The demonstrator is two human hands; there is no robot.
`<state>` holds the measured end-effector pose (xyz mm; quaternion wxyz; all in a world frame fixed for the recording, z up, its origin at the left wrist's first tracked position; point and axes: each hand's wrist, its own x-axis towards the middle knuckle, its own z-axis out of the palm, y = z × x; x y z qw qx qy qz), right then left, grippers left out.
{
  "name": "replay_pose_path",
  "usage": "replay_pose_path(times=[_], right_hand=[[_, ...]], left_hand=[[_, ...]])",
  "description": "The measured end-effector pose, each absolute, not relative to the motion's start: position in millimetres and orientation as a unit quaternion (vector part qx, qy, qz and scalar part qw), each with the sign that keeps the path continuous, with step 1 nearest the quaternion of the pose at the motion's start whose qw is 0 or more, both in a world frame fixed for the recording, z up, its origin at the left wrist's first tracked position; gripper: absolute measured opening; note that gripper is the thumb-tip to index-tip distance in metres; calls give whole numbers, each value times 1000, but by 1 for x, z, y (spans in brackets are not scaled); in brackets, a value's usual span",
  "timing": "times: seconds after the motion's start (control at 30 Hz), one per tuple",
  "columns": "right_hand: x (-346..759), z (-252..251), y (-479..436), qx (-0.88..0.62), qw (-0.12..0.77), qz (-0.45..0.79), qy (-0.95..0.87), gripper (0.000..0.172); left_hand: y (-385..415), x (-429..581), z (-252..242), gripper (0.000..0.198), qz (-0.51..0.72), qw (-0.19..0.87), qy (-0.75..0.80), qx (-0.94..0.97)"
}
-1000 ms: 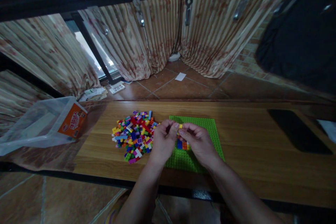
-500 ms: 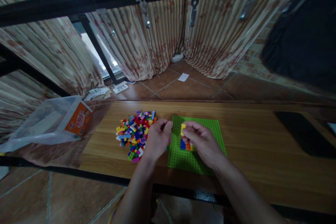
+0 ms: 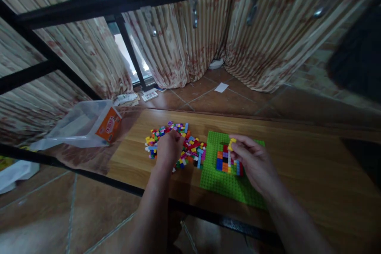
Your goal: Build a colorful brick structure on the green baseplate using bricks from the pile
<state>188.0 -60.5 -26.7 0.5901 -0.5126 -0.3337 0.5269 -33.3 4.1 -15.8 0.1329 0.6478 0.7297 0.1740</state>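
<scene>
My right hand (image 3: 250,156) pinches a small yellow toy brick (image 3: 232,143) between thumb and fingers, held above the green baseplate (image 3: 210,182). Below it, a flat block of joined bricks (image 3: 222,160) in blue, orange, red and other colours sits on the plate, partly covered by that hand. My left hand (image 3: 169,147) is over the pile of loose coloured bricks (image 3: 193,147), its fingers curled down. Whatever is in those fingers is hidden behind the hand.
A clear plastic bin (image 3: 80,123) with an orange label lies on its side at the table's left. A dark flat object (image 3: 361,158) rests at the right end of the wooden table (image 3: 303,162). Black metal bars and striped curtains (image 3: 190,55) stand beyond.
My left hand has moved left from beside the baseplate to over the brick pile. The right hand still holds the yellow brick above the plate. The view has turned left.
</scene>
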Motion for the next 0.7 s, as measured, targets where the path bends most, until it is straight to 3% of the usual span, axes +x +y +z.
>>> replay_pose_path(times=[0.2, 0.5, 0.7], right_hand=[[187, -27, -60, -508, 599, 518, -339, 26], [197, -26, -57, -523, 617, 499, -311, 34], [204, -28, -58, -522, 618, 494, -319, 27]], left_hand=[[5, -36, -14, 18, 180, 136, 738, 636], [20, -101, -2, 32, 226, 87, 820, 519], [21, -134, -12, 39, 165, 144, 822, 526]])
